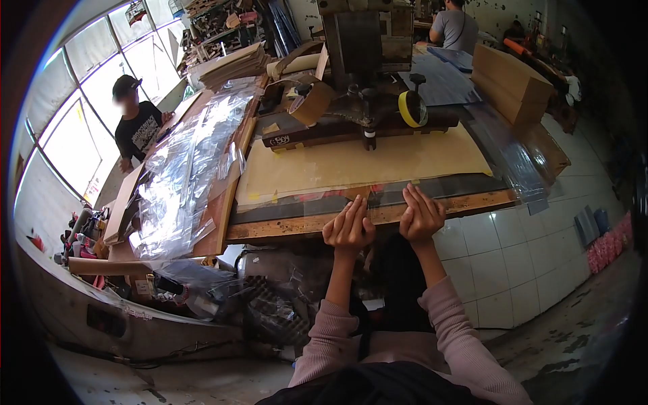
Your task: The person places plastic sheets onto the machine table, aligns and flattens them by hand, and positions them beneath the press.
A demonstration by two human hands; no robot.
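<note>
Both my hands are raised at the front edge of the work board (297,226), palms up with the fingers pressed together. My left hand (349,226) is over the wooden edge, and my right hand (422,214) is a little to its right. Between them a thin clear sheet seems to stretch, but its edges are too faint to tell. Beyond the fingers lies a tan sheet (364,162) with yellow tape bits at its corners. Across its back stands a dark press head (368,125), with a brown tape roll (310,103) and a yellow tape roll (412,109) on it.
Shiny clear plastic sheets (192,158) cover the left table, where a person in a dark shirt (138,121) stands. Cardboard boxes (509,84) are stacked at the right. Another person (455,28) is at the back. Plastic bags (277,304) lie below the board.
</note>
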